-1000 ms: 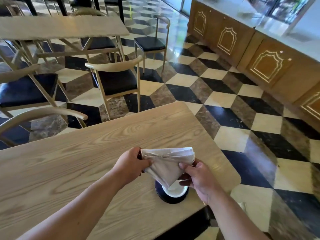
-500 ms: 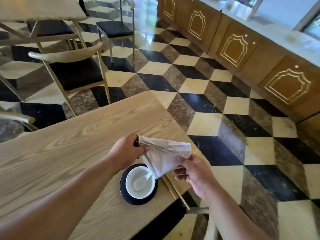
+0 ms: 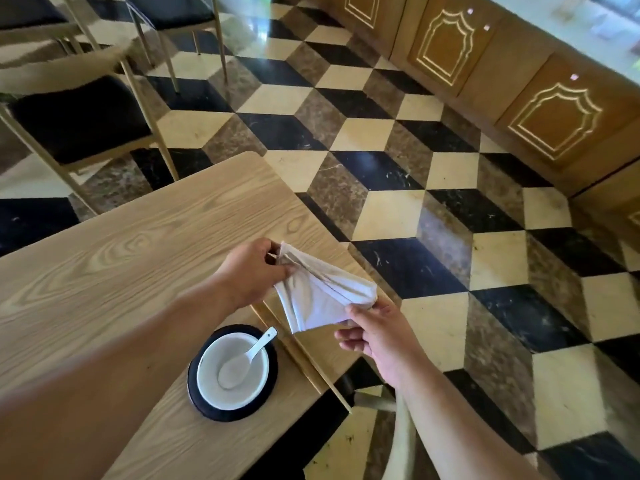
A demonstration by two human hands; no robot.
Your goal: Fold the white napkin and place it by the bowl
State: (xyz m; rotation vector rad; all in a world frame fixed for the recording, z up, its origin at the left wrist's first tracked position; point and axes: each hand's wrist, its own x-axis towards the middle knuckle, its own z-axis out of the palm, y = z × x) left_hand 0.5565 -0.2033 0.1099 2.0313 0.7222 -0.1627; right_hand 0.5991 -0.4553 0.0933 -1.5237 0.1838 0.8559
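Note:
A white napkin, folded into a loose triangle, hangs in the air above the table's right corner. My left hand pinches its upper left corner. My right hand grips its lower right end with thumb on top. Below and to the left, a white bowl with a white spoon in it stands on a black round saucer. A pair of wooden chopsticks lies on the table just right of the bowl, partly under the napkin.
The light wooden table ends close to the right of the chopsticks. A chair with a black seat stands beyond the far edge. A chair back sits under my right arm. Wooden cabinets line the chequered floor at right.
The view has swung down and right, so bowl and spoon now show fully. Both hands keep hold of the napkin, which has stretched out and tilted to the right of the bowl.

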